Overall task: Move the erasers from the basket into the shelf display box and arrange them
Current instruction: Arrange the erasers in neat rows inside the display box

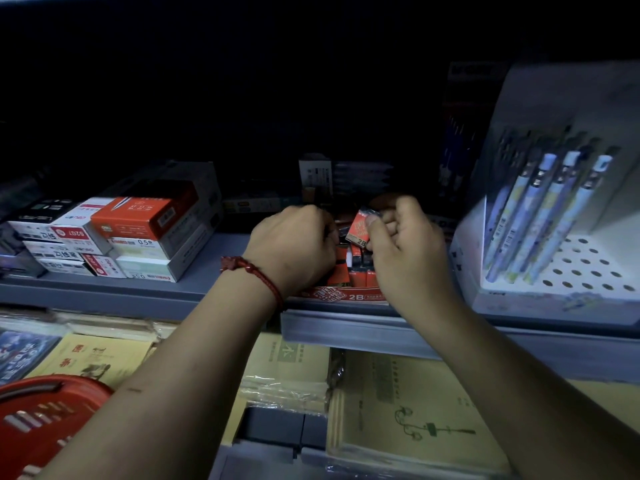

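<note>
Dark shelf [138, 292]; right hand [405, 247] pinches eraser [362, 227]; left hand [294, 247] fingertips hidden

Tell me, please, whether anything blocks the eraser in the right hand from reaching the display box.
Nothing visible does. The right hand pinches the eraser just above the display box; the left hand is at its left side, beside erasers already standing inside.

Person, both forearms bare as far as seen: one red braided cord bracelet [258, 273] round the left wrist, knotted red charm [230, 263] on its outer side; short dark mark [135, 389] on left forearm [180, 368].
</note>
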